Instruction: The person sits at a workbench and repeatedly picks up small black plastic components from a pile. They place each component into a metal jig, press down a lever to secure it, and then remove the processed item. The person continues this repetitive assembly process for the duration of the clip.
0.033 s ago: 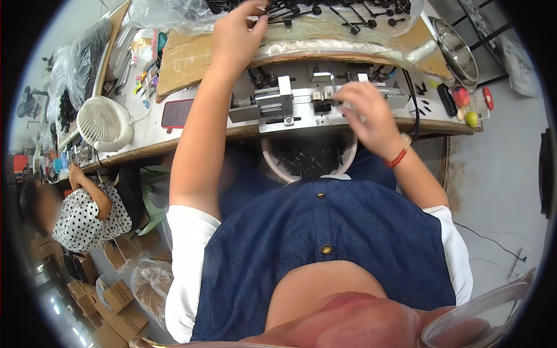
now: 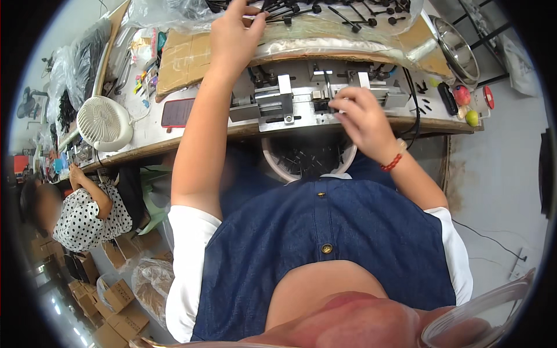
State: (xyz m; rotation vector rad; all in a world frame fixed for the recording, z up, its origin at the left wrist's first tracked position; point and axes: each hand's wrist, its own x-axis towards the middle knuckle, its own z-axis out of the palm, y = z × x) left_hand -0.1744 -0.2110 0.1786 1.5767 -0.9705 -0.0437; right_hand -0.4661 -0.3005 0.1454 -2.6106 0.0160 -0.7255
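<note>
My left hand point(image 2: 237, 39) reaches to the far side of the bench, at the edge of a heap of black rod-shaped parts with knobbed ends point(image 2: 299, 11). Its thumb and fingers close around one black rod point(image 2: 264, 7). Lower and to the right, my right hand point(image 2: 366, 124) is at a metal clamping fixture point(image 2: 284, 107). The thumb and fingertips are bent toward each other by the small block point(image 2: 319, 95) at the fixture's middle; what they pinch, if anything, is too small to make out. A thin dark rod point(image 2: 327, 81) stands just beyond those fingers.
A round basket point(image 2: 268, 156) with black pieces sits under the bench edge. Left are a phone point(image 2: 177, 113) and white fan point(image 2: 104, 123); cardboard point(image 2: 185, 58) lies behind the fixture. Right are cables point(image 2: 413, 104), fruit point(image 2: 461, 95) and a steel bowl point(image 2: 458, 52). Another person point(image 2: 87, 211) sits far left.
My left fingers have shifted slightly at the heap, and a black rod now shows between them. My right hand has moved a little left and down, its fingertips closer together.
</note>
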